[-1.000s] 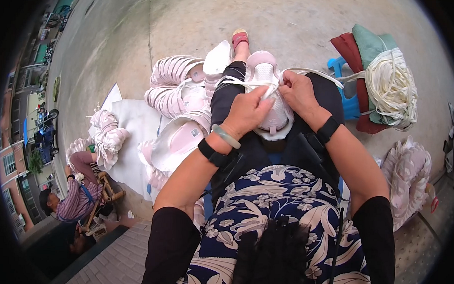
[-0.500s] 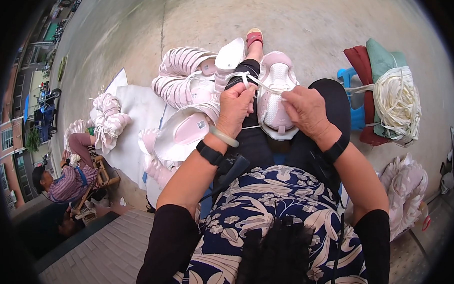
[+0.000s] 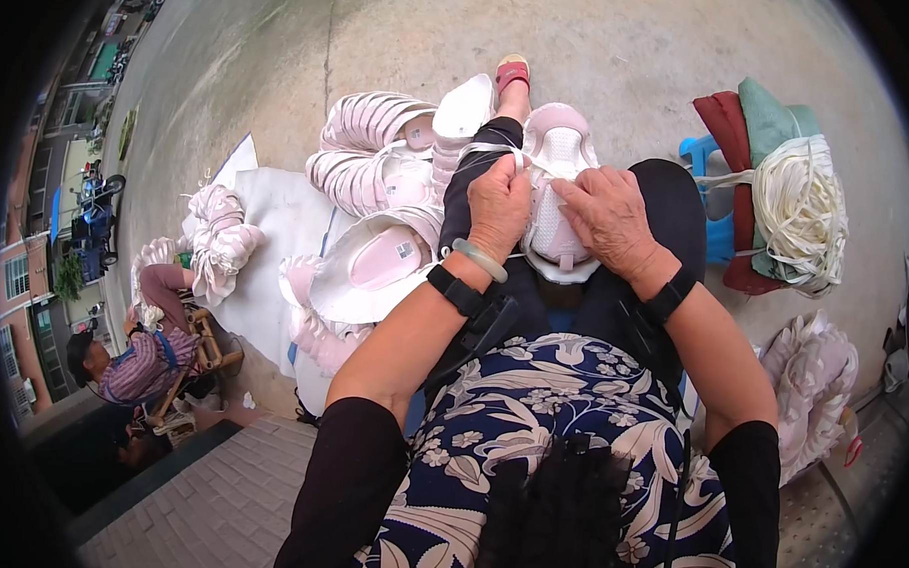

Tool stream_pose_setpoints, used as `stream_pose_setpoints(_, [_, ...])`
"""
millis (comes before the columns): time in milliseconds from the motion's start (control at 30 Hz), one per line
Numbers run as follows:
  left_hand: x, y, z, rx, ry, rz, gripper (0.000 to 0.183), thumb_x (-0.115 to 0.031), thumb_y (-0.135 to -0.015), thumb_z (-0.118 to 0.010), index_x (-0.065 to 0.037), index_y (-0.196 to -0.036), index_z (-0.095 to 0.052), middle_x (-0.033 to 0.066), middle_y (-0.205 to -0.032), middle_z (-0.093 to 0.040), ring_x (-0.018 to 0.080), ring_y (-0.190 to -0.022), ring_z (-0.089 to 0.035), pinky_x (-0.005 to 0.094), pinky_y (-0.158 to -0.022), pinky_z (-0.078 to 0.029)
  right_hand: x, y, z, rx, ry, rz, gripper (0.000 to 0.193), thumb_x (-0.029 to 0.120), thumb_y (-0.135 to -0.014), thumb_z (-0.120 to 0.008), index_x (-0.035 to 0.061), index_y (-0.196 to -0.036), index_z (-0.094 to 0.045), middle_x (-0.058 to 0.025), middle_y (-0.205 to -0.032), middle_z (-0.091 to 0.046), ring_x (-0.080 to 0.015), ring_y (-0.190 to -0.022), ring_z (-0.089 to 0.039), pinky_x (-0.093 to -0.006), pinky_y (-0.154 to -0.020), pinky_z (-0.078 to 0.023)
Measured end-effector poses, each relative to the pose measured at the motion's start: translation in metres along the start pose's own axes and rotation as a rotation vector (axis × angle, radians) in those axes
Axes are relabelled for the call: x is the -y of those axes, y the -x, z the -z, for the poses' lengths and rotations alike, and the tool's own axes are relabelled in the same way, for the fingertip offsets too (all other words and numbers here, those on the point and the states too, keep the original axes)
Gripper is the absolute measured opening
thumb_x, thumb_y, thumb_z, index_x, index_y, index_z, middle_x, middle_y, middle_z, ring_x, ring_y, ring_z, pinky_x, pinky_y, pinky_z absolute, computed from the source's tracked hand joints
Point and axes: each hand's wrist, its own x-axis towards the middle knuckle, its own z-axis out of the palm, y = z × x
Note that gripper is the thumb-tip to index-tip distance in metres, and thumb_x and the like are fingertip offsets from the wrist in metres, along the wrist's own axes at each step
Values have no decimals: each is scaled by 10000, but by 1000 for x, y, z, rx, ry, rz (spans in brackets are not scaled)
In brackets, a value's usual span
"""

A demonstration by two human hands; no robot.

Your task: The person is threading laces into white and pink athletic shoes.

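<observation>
A pale pink and white sneaker (image 3: pixel 555 187) lies sole-down on my lap, toe pointing away. My left hand (image 3: pixel 499 203) pinches a white shoelace (image 3: pixel 487 150) at the shoe's left side and pulls it taut. My right hand (image 3: pixel 607 214) rests on the shoe's right side with fingers pressed on the lace area. Both wrists carry black bands; the left also has a pale green bangle.
Several pink and white sneakers (image 3: pixel 374 151) lie piled on a white sheet (image 3: pixel 276 228) at my left. A bundle of white laces (image 3: pixel 802 211) rests on folded cloths over a blue stool at right. Another person (image 3: pixel 137 348) sits at far left. More pink shoes (image 3: pixel 811 382) lie at lower right.
The view has tipped forward, so the shoe and hands sit lower in the frame. My left hand has pulled the lace out to the left; my right hand stays on the shoe.
</observation>
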Motion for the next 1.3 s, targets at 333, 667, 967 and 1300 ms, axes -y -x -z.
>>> stream_pose_setpoints(333, [-12, 0, 3, 53, -332, -203, 251, -67, -770, -548, 1, -1012, -542, 172, -694, -595, 354, -680, -605, 412, -630, -478, 0, 0, -4, -22, -47, -29, 282, 114, -721, -633, 145, -1000, -607, -25, -806, -520, -203, -796, -514, -361, -707, -367])
stream_pose_setpoints(667, [-21, 25, 23, 222, -559, -509, 510, -132, -690, -675, 24, -1133, -477, 200, -981, -556, 362, -909, -561, 384, -735, -477, 14, -5, -15, -111, -73, -59, 62, 121, -694, -619, 122, -754, -601, -29, -702, -536, -233, -699, -538, -373, -639, -374])
stream_pose_setpoints(967, [-7, 22, 20, 180, -550, -361, 330, -83, -740, -544, 12, -1055, -520, 175, -787, -552, 354, -734, -564, 414, -646, -463, 26, -12, -34, -35, -28, -269, 92, 205, -725, -640, 130, -720, -588, -28, -697, -553, -211, -720, -573, -373, -653, -349])
stream_pose_setpoints(1300, [3, 16, 24, 214, -306, -367, 325, -22, -733, -481, -6, -1048, -561, 187, -809, -561, 367, -762, -564, 399, -657, -453, 30, -14, -40, -71, -22, -311, 87, 210, -746, -639, 136, -736, -596, -22, -706, -563, -210, -730, -581, -376, -669, -332])
